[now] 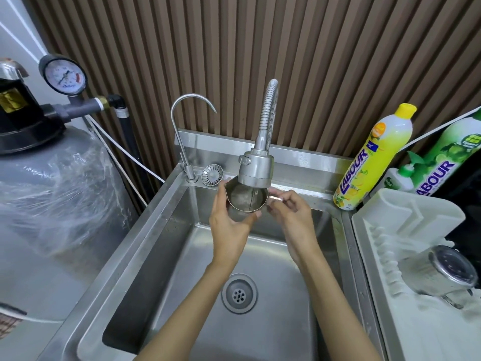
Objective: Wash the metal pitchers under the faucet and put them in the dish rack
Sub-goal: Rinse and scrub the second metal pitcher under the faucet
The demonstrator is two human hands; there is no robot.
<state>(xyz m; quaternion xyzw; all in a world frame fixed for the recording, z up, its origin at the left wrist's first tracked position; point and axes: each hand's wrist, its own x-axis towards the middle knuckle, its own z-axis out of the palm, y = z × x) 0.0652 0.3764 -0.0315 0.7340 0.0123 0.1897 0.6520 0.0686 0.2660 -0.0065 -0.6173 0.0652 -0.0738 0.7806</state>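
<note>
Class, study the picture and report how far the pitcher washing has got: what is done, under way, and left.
Done: one pitcher lies in the dish rack. In hand: the left hand grips a second pitcher under the faucet, the right hand pinching its handle. Left: finish rinsing and rack it.

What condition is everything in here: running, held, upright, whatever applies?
Faucet: running a thin stream.
Held pitcher: mouth up under the faucet, catching water.
Left hand: grips the pitcher's body.
Right hand: pinches its handle.
Second pitcher: on its side in the dish rack.
Yellow soap bottle: upright, capped.
</note>
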